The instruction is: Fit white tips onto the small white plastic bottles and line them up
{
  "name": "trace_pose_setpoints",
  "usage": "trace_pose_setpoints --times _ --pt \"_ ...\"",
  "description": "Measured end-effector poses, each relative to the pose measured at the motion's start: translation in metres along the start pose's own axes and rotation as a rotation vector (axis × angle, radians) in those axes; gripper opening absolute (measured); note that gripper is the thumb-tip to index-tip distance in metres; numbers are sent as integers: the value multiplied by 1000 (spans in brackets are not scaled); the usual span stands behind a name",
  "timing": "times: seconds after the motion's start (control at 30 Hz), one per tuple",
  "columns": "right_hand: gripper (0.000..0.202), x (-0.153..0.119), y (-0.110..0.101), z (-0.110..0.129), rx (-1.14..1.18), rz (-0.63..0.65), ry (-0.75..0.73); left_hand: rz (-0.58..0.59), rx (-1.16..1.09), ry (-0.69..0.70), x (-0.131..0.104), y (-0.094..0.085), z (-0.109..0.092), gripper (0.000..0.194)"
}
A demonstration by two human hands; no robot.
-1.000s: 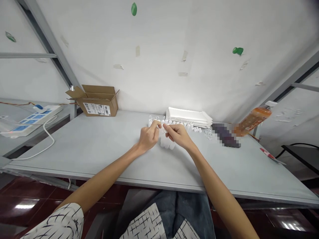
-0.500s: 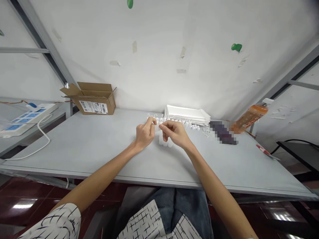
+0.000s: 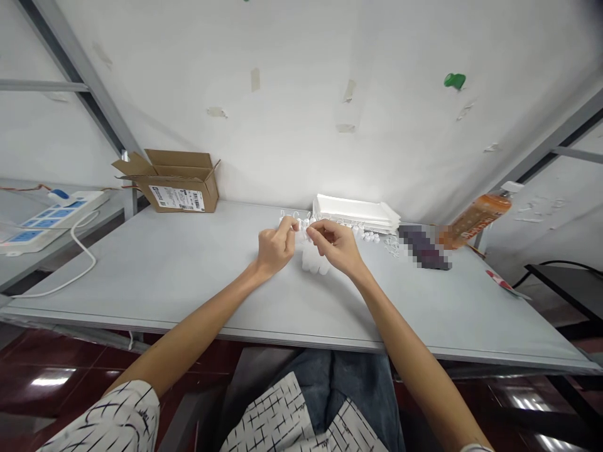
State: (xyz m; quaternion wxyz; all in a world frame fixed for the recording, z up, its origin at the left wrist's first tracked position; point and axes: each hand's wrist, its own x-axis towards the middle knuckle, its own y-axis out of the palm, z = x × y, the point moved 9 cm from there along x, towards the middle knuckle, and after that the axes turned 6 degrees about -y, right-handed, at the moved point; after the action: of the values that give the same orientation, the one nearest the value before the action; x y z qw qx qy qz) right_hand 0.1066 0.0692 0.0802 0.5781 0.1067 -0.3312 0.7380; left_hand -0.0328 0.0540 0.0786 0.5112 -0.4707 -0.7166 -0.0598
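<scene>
Over the middle of the table, my left hand (image 3: 276, 246) is closed, thumb and forefinger pinched at small white plastic pieces. Close by on its right, my right hand (image 3: 340, 247) pinches too, its fingertips at the same white pieces; exactly what each hand grips is too small to make out. Behind the hands runs a row of small white plastic pieces (image 3: 370, 236), some with thin loops. Below the fingers lies a cluster of white, rounded pieces (image 3: 315, 260) on the grey table (image 3: 188, 270).
A stack of flat white sheets (image 3: 355, 212) lies against the wall. An open cardboard box (image 3: 181, 182) stands back left. To the right are a pixelated dark object (image 3: 424, 247) and an orange drink bottle (image 3: 478, 220). A power strip (image 3: 51, 220) with a white cable sits far left.
My hands have drawn slightly apart, the right one shifting a little to the right. Its lower fingers have curled in, and more of the white cluster below shows. The view has tilted slightly.
</scene>
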Motion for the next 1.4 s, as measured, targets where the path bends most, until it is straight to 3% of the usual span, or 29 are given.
trace_pose_setpoints --times 0.37,0.7,1.1,1.4 --pt "32 0 7 -2 109 51 35 -23 -52 -32 3 -5 5 15" --pt "30 1 12 -6 71 97 12 57 -134 -153 2 2 17 15" --pt "23 1 11 -1 -74 150 29 -47 -93 -2 2 -5 5 18" --pt "29 -2 13 9 -271 143 -8 -107 -34 82 -1 -8 -3 22"
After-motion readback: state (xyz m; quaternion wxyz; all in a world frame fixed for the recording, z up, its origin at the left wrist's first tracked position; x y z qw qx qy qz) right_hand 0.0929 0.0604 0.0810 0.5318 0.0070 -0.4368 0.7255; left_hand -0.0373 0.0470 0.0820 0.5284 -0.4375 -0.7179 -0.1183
